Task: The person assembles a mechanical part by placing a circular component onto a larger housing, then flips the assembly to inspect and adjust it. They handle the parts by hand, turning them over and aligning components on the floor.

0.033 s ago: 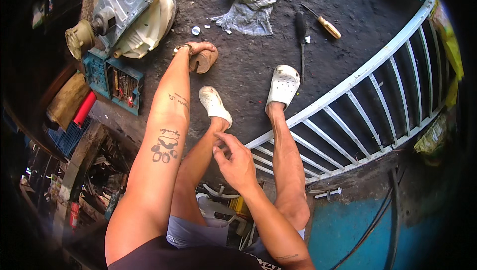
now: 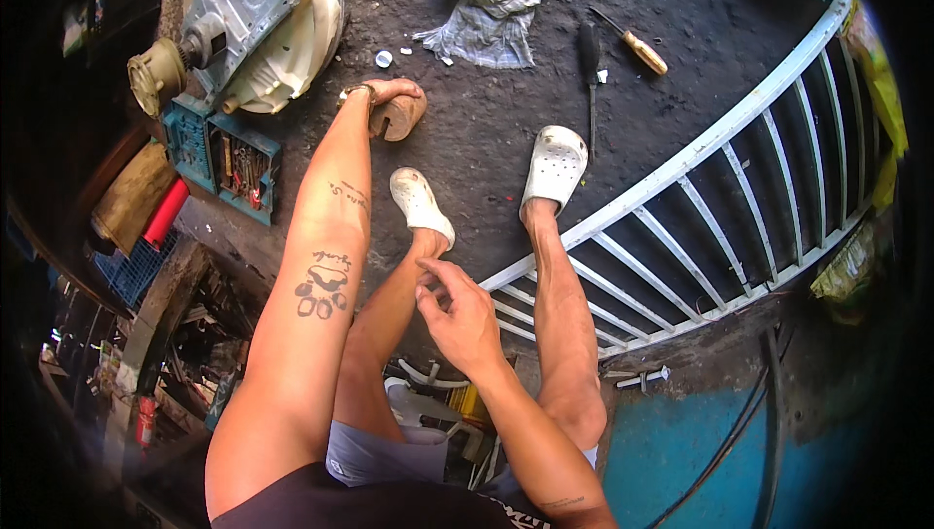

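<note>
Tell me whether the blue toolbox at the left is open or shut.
Open: the blue toolbox has no cover over its inside, and hand tools show there.

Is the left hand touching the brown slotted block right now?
Touching. The head view shows the left hand laid over the upper side of the brown slotted block, with no visible gap between them.

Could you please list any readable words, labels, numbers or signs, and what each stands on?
Nothing can be read with certainty.
Black shirt: white lettering, cut off by the picture's edge.
Left forearm: tattooed script, blurred.
Right forearm: tiny line of script, too small.
Brown block under the left hand: none visible.
</note>
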### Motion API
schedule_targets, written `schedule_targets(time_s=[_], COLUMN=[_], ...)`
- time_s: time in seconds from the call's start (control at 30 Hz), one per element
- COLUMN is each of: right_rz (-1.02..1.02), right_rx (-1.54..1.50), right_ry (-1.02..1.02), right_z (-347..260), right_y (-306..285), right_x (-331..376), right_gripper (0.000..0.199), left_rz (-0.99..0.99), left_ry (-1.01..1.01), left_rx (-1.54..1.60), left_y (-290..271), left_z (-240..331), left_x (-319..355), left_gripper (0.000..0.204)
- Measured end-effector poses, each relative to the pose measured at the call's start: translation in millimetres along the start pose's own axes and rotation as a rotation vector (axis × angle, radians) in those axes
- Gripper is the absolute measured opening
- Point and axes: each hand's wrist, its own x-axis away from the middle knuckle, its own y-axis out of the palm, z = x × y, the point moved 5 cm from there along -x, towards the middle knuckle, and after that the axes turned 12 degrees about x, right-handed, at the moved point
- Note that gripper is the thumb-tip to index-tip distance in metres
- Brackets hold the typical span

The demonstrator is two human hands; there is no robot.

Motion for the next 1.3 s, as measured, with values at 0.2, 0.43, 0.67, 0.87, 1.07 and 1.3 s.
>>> schedule_targets(time_s=[0.2,0.43,0.67,0.87,1.07,1.3], right_rz=[0.035,0.033,0.030,0.009,-0.038,-0.045], right_rx=[0.002,-0.039,-0.050,-0.025,-0.011,0.008], right_ry=[-0.022,-0.006,0.017,0.020,0.070,0.067], right_z=[-5.8,-2.9,-4.8,-11.8,-11.2,-17.7], right_y=[-6.0,-10.8,0.5,4.3,9.8,14.8], right_x=[-7.8,-9.1,-12.4,-16.0,-18.0,-19.2], right_gripper=[0.039,0.039,0.039,0.039,0.039,0.039], left_rz=[0.007,-0.004,-0.058,-0.091,-0.068,-0.062], left_ry=[0.062,-0.059,-0.007,-0.106,-0.030,0.142], left_rx=[0.010,-0.018,-0.018,-0.090,-0.107,-0.168], left_y=[-25.0,-18.0,0.5,-3.8,-6.2,-29.8], left_z=[38.6,44.9,17.2,26.2,28.8,45.4], left_x=[-3.4,6.8,-5.7,-11.0,-17.8,-13.5], left_gripper=[0.078,0.083,0.083,0.086,0.076,0.079])
